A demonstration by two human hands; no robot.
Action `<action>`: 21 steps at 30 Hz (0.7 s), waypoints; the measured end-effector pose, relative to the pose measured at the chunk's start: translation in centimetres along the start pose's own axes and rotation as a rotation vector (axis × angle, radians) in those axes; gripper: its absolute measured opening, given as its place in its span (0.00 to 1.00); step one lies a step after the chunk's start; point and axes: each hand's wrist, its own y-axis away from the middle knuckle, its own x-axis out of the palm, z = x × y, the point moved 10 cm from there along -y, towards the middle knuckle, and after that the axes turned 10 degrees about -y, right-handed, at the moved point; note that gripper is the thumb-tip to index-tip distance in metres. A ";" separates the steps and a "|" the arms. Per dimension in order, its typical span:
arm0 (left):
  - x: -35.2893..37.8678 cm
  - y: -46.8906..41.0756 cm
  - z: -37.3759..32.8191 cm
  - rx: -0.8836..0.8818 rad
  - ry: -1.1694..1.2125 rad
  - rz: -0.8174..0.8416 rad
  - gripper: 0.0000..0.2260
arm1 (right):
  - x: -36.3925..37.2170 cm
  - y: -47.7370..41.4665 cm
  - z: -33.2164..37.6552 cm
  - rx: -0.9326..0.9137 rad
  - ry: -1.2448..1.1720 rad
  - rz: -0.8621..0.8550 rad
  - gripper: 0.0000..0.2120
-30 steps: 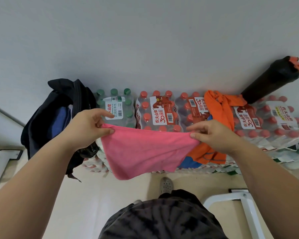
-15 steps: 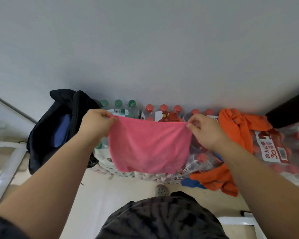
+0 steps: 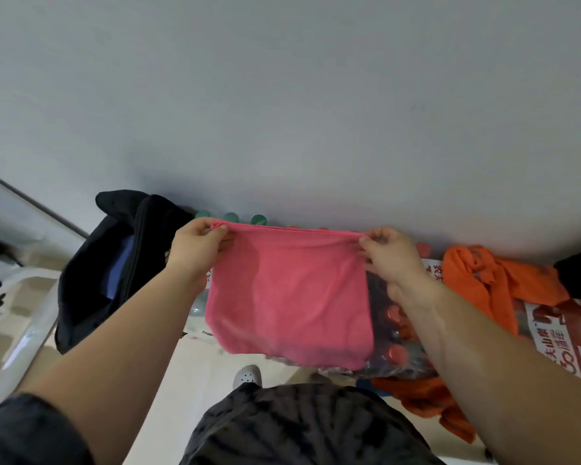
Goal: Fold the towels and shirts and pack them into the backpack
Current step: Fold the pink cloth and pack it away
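Pink towel (image 3: 287, 297) is held up at chest height, hanging flat in front of shrink-wrapped bottle packs (image 3: 564, 340); its upper left corner is pinched by the left hand (image 3: 197, 251), its upper right corner by the right hand (image 3: 391, 255), top edge stretched taut between them; black backpack (image 3: 111, 266) is seen gaping at left against the wall; orange shirt (image 3: 477, 280) is draped over the packs at right.

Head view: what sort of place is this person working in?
Likely a storeroom or office corner: shrink-wrapped water packs stacked against a bare wall, the backpack beside them, an orange shirt draped over them.
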 end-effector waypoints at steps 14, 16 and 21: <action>-0.8 -2.3 -4.8 0.318 -0.089 0.090 0.08 | -1.1 1.8 5.9 -0.330 -0.118 -0.054 0.08; -1.3 -1.1 -4.2 0.333 -0.228 0.094 0.06 | -1.5 3.2 5.3 -0.317 -0.005 -0.046 0.08; -1.9 3.7 -2.9 0.563 -0.821 0.040 0.06 | -2.3 7.0 3.6 -0.370 0.405 0.025 0.08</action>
